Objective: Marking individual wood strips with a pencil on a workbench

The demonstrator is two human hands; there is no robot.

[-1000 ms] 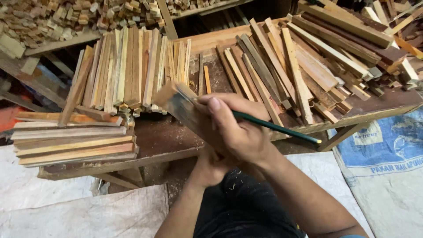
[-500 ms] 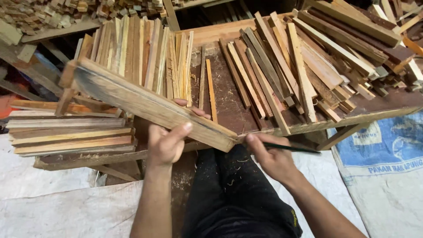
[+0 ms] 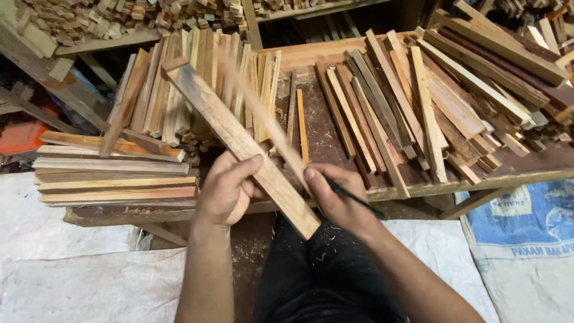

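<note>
Workbench [image 3: 179, 210] ahead; my left hand [image 3: 227, 190] grips the plank [image 3: 239, 143], pointing eleven o'clock, while my right hand [image 3: 335, 197] pinches a pencil [image 3: 357, 200].

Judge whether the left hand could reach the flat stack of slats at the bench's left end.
Probably yes: the left hand sits close beside the stack with nothing between, though it grips a plank.
</note>
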